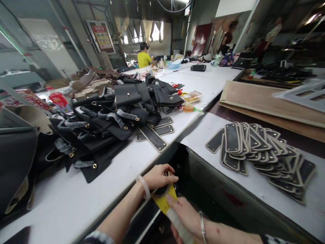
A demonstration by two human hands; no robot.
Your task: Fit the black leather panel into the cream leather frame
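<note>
My left hand (pixel 159 176), with a pale bangle at its wrist, is closed with bent fingers at the top of a dark piece whose kind I cannot make out. My right hand (pixel 185 213), wearing a metal bangle, grips a yellow flat piece (pixel 162 202) with its thumb pressed on top. A whitish strip (pixel 179 223) runs down from the yellow piece through the right palm. Both hands are close together over the dark gap between the tables. Oblong black panels with pale edges and rivets (pixel 153 137) lie on the table beyond my left hand.
Black handbags (pixel 111 122) with plastic-wrapped handles are heaped on the left table (pixel 122 189). More riveted black panels (pixel 264 152) overlap on the right table. Brown boards (pixel 274 101) lie behind them. A person in yellow (pixel 144 59) is at the far end; others stand at right.
</note>
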